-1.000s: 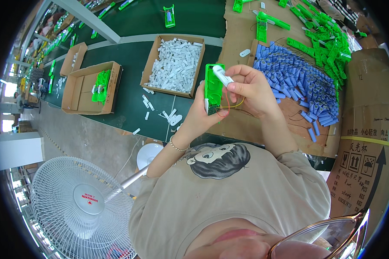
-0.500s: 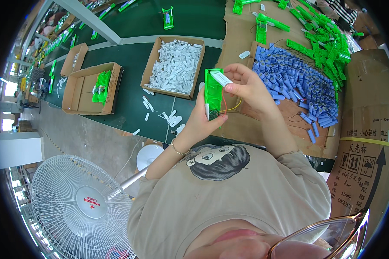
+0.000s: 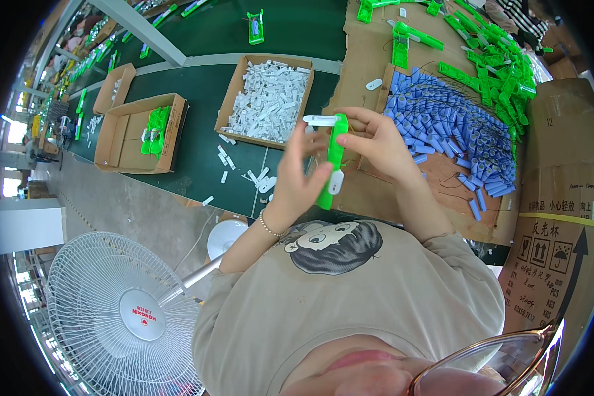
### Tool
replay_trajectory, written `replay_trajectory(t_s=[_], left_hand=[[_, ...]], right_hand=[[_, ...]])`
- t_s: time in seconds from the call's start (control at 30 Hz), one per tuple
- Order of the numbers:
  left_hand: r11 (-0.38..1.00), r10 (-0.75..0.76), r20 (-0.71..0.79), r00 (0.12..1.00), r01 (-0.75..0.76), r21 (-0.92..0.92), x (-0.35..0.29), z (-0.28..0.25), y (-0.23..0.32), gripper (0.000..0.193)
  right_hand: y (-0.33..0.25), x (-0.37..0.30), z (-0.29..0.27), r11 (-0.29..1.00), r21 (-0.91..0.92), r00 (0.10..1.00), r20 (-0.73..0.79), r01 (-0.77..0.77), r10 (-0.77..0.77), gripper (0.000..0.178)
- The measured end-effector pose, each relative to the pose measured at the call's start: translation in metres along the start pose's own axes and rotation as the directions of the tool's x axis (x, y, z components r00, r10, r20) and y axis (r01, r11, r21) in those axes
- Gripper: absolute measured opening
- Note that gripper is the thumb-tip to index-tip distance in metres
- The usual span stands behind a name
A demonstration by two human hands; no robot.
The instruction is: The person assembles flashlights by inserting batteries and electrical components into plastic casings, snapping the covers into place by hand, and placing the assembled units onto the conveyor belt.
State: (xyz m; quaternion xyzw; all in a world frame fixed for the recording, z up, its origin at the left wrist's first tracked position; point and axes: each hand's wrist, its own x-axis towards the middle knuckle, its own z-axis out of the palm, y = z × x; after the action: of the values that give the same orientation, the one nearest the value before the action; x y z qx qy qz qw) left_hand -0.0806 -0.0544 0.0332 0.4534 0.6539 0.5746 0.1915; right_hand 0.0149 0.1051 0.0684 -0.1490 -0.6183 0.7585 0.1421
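Observation:
A green plastic casing (image 3: 336, 155) stands on edge in front of my chest, side wall toward me. My right hand (image 3: 371, 138) is closed on its upper end, thumb against the wall. From that end a white strip-shaped piece (image 3: 319, 121) sticks out to the left. Lower down, a white oval tab (image 3: 336, 182) shows on the casing's side. My left hand (image 3: 298, 177) is beside the casing's left side, its fingers blurred and spread from the thumb; I see nothing held in it. The casing's inside is hidden from view.
Ahead stands a cardboard box of white pieces (image 3: 267, 99); farther left, another box (image 3: 129, 142) holds green casings. On the right lie blue cylindrical cells with wires (image 3: 442, 125) and a heap of green casings (image 3: 501, 72). A fan (image 3: 135, 313) stands at lower left.
The casing has been turned so its open side faces away from me, and the wires are out of sight. The right hand now grips the casing; the left fingers have come away from it.

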Motion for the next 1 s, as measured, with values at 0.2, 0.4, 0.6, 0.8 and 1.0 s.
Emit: replay_trajectory(t_s=[0.2,0.4,0.6,0.8,1.0], left_hand=[[0.817,0.48,-0.032,0.877,-0.433,0.381,0.014,-0.025,0.008,0.032],[0.788,0.56,0.088,0.824,-0.562,0.252,0.015,-0.028,0.0,0.048],[0.697,-0.198,0.41,0.89,0.422,-0.58,0.015,-0.027,0.011,0.097],[0.514,-0.315,0.43,0.846,0.533,-0.672,0.007,-0.015,0.02,0.086],[0.987,-0.091,0.216,0.972,0.116,-0.109,-0.003,-0.005,0.024,0.073]], right_hand=[[0.0,-0.003,-0.005,0.974,0.173,0.971,0.213,-0.144,0.106,0.044],[0.016,-0.002,-0.005,0.868,0.464,0.947,0.32,-0.178,0.023,0.049],[0.017,-0.005,0.004,0.855,0.44,0.862,0.507,-0.276,0.017,0.046],[0.021,-0.003,0.001,0.869,0.398,0.88,0.468,-0.294,0.084,0.044],[0.01,0.0,0.014,0.99,0.076,0.986,-0.125,0.12,-0.11,0.052]])
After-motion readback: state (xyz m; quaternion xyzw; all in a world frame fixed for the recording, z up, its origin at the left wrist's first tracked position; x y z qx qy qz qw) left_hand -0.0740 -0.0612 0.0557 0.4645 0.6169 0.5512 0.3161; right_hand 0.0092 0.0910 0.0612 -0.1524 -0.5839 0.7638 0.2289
